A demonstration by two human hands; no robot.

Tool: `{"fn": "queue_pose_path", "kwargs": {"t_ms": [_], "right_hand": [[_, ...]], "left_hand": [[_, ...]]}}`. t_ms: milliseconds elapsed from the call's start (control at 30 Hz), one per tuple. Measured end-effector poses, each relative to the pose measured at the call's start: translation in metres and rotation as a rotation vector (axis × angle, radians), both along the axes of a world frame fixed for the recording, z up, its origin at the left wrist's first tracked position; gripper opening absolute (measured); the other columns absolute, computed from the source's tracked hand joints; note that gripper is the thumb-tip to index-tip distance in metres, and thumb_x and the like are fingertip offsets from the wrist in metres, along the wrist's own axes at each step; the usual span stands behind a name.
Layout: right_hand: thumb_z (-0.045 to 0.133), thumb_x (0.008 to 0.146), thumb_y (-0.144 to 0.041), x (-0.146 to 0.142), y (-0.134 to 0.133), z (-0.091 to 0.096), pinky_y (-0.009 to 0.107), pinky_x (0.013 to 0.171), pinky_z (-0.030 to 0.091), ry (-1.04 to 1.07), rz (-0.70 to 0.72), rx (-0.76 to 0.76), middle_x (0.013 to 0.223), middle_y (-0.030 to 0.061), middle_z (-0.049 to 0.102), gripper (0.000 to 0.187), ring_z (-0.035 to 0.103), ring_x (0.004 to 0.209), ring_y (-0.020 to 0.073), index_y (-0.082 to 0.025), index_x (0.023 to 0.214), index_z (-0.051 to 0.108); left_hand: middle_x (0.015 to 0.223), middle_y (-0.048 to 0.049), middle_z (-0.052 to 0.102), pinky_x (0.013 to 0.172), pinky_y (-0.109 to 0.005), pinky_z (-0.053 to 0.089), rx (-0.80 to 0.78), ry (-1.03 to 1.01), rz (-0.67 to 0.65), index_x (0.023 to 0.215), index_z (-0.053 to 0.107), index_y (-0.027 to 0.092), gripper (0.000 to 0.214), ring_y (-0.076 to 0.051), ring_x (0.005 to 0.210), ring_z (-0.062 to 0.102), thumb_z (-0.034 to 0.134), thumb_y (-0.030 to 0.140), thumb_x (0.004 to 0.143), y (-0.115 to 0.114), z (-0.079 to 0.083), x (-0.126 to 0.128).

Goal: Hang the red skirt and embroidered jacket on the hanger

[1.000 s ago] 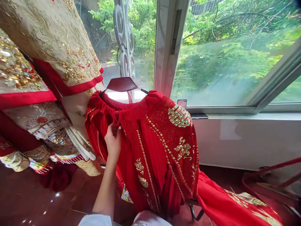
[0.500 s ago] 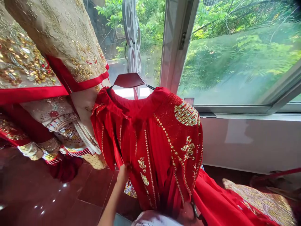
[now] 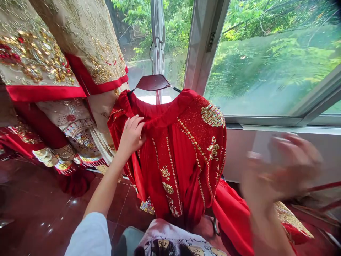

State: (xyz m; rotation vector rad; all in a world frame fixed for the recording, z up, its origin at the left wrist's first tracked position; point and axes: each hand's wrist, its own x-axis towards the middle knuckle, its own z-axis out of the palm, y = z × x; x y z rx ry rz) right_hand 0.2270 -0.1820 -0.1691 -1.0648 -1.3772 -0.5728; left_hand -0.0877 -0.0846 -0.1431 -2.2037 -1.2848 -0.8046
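A red beaded garment (image 3: pixel 186 153) with a gathered top band hangs in front of me on a dark red hanger (image 3: pixel 153 82). Gold bead lines and gold motifs decorate its front and the shoulder at right. My left hand (image 3: pixel 133 133) is closed over the gathered band, left of the middle, its fingertips on the red cloth. Up on the right, apart from the garment, is my right hand (image 3: pixel 287 167), blurred by motion. Its thumb and bent fingers stand apart, and nothing shows between them.
Cream-and-gold embroidered garments (image 3: pixel 103 53) with red trim hang at the left. Behind the hanger are a scrolled metal post (image 3: pixel 159 46) and a sliding window (image 3: pixel 266 81). Red cloth (image 3: pixel 231 217) drapes at lower right. The floor (image 3: pixel 42 199) is dark red tile.
My left hand has moved up from the garment's lower left front to its gathered band. My right hand has come into sight at the right. The view has shifted slightly.
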Motion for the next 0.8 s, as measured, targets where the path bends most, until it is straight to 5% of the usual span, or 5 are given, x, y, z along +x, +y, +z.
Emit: {"fn": "queue_pose_path", "kwargs": {"t_ms": [133,233,433,633,800], "right_hand": [[0.054,0.09,-0.031,-0.089,0.035,0.033,0.045,0.114,0.03,-0.529,0.349,-0.095,0.145,0.008,0.047,0.05,0.037,0.137,0.0254,-0.023,0.139,0.047],[0.052,0.091,-0.041,-0.128,0.066,0.052,0.054,0.116,0.017,-0.704,0.467,-0.302,0.13,0.0089,0.061,0.039,0.046,0.128,0.0285,-0.02,0.122,0.063],[0.06,0.086,-0.047,-0.107,0.073,0.036,0.046,0.101,0.038,-0.954,0.539,-0.578,0.05,0.0042,0.06,0.043,0.061,0.066,0.0194,-0.019,0.054,0.065],[0.057,0.089,-0.027,-0.112,0.058,0.017,0.028,0.064,0.045,-0.643,0.627,-0.788,0.072,0.0071,0.07,0.018,0.062,0.06,0.0167,-0.017,0.09,0.071],[0.048,0.088,-0.018,-0.153,0.071,-0.005,0.028,0.077,0.05,-0.17,0.928,-0.754,0.108,0.0111,0.07,0.037,0.066,0.086,0.0166,-0.015,0.124,0.058]], "left_hand": [[0.107,-0.0101,0.069,0.113,-0.052,0.032,0.103,-0.057,-0.142,0.086,0.065,0.019,0.012,-0.026,0.119,0.057,0.056,0.023,0.079,-0.028,-0.027,-0.023],[0.087,-0.0052,0.071,0.115,-0.051,0.028,-0.156,0.065,-0.254,0.069,0.062,0.021,0.012,-0.022,0.101,0.065,0.055,0.025,0.078,-0.057,-0.027,-0.038],[0.073,-0.0018,0.071,0.065,-0.029,0.053,-0.832,0.102,-0.037,0.076,0.072,0.024,0.014,-0.019,0.064,0.066,0.064,0.036,0.076,-0.08,0.004,-0.046],[0.121,-0.0119,0.063,0.106,-0.051,0.036,-0.071,0.045,0.044,0.117,0.062,0.021,0.038,-0.03,0.114,0.056,0.063,0.027,0.08,-0.026,0.026,-0.012],[0.095,-0.0124,0.069,0.11,-0.051,0.029,-0.093,0.291,0.013,0.095,0.067,0.015,0.023,-0.026,0.096,0.061,0.048,0.013,0.082,0.01,0.021,-0.01]]}}
